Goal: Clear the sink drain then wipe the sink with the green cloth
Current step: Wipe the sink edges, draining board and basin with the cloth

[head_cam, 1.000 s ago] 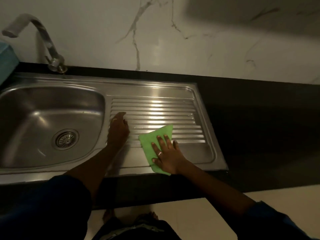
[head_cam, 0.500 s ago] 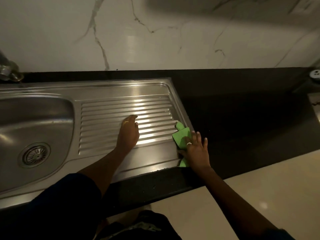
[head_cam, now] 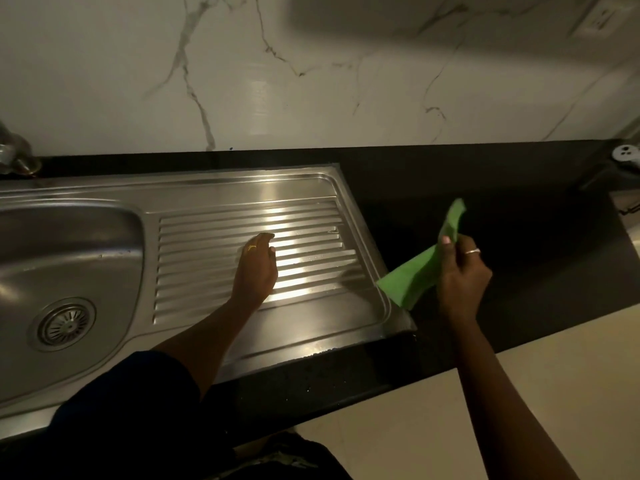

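The steel sink (head_cam: pixel 194 188) fills the left half of the view, with its basin at the far left and a round drain strainer (head_cam: pixel 65 325) in the basin floor. My left hand (head_cam: pixel 256 268) rests on the ribbed drainboard (head_cam: pixel 207 244), fingers laid forward. My right hand (head_cam: pixel 462 275) is lifted over the black counter just right of the sink's edge. It grips the green cloth (head_cam: pixel 412 278), which hangs folded from my fingers, one end sticking up and the other drooping toward the drainboard corner.
The black counter (head_cam: pixel 502 188) runs right of the sink to a white marble wall (head_cam: pixel 311 81). The tap base (head_cam: pixel 15 157) shows at the far left. A small round white object (head_cam: pixel 625 152) sits at the counter's far right. Pale floor (head_cam: pixel 554 393) lies below.
My right hand slid the cloth rightward off the drainboard and has lifted it off the surface above the counter. The view has panned right. My left hand stayed on the drainboard.
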